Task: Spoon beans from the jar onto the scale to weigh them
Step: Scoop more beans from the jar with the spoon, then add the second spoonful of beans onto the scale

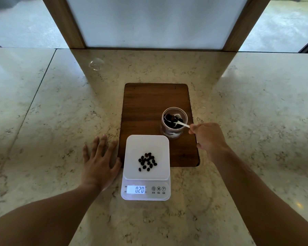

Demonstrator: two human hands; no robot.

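White spoon (180,123) is gripped by right hand (209,139), bowl dipped in jar (173,122) of beans on wooden board (144,110). Left hand (100,161) is laid flat, released, on worktop (52,112) beside scale (146,167) at near edge; beans (147,161) piled on its platform.

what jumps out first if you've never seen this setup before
The white scale at centre front, with a small heap of dark beans on its platform and a lit display reading 0.20. Behind it to the right, on a dark wooden board, the right hand dips a white spoon into a clear jar of beans, while the left hand lies flat on the marble counter.
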